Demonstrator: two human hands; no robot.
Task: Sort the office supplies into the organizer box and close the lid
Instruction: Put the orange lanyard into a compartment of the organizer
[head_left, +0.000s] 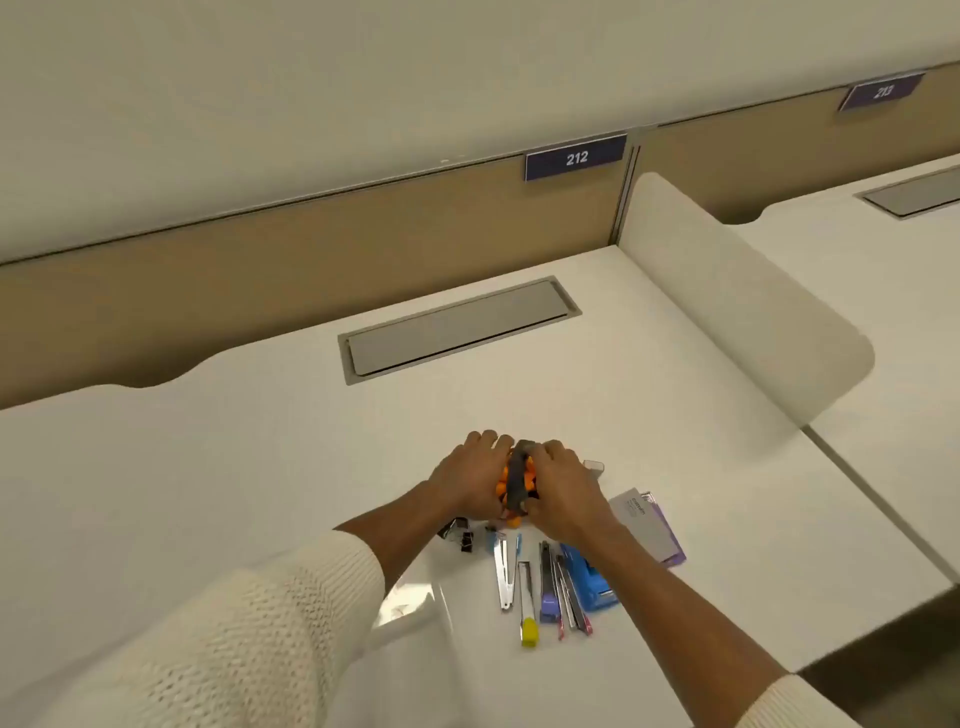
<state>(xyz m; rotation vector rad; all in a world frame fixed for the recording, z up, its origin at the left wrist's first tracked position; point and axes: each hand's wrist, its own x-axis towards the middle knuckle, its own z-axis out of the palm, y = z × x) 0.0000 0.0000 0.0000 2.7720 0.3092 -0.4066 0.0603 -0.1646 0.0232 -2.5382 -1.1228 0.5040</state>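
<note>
Both hands wrap one bundle of orange pieces with a dark grey band (517, 480) on the white desk (260, 467). My left hand (467, 480) grips its left side and my right hand (563, 491) its right side. What the bundle is stays mostly hidden by my fingers. Nearer to me lie black binder clips (460, 535), a metal ruler-like strip (503, 574), a yellow-tipped cutter (527, 605), a purple cutter (548, 587), a blue stapler (587, 574) and a grey and purple booklet (647, 525). No organizer box can be made out.
A clear plastic sheet or lid (410, 597) lies under my left forearm. A grey cable hatch (457, 327) is set into the desk farther back. A white divider panel (737, 296) stands at the right, a tan partition (260, 270) behind.
</note>
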